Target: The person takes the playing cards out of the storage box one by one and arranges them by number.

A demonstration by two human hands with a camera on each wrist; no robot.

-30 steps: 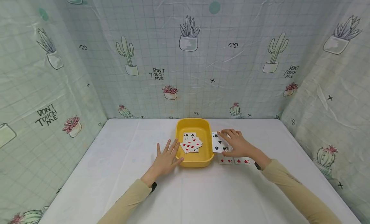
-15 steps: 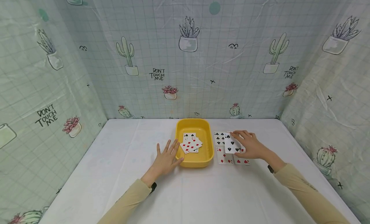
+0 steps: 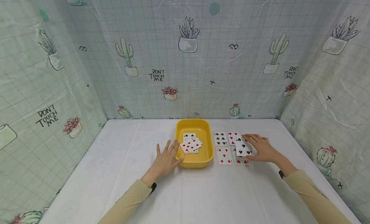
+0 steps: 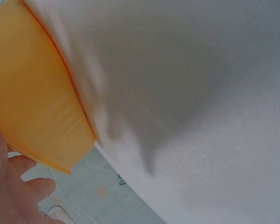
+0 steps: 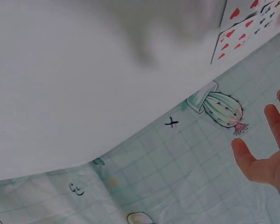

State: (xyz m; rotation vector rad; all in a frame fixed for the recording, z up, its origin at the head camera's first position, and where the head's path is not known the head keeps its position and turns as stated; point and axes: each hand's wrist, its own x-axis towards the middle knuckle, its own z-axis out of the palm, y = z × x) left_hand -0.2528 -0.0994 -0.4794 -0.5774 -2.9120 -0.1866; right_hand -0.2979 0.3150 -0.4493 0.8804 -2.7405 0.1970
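My right hand (image 3: 262,149) pinches a spades playing card (image 3: 243,147) by its right side between thumb and fingers. That card is over the inner corner of the two hearts cards, partly covering them. Four-sided rows lie face up beneath and beside it: a clubs card (image 3: 220,138), an upper hearts card (image 3: 232,138), a diamonds card (image 3: 224,156) and a lower hearts card (image 3: 242,161). My left hand (image 3: 165,159), fingers spread, rests against the left rim of a yellow tray (image 3: 206,159). Inside the tray, a diamonds card (image 3: 191,145) overlaps a spades card (image 3: 189,135).
A white cloth-covered table (image 3: 185,195) extends around the tray and cards. Behind it and on both sides hangs a curtain (image 3: 185,66) printed with cacti. In the left wrist view, the tray's outer wall (image 4: 32,88) stands on the cloth.
My right hand has carried the spades card rightward from beside the tray, uncovering the clubs, diamonds and upper hearts cards. The left hand and tray have stayed put.
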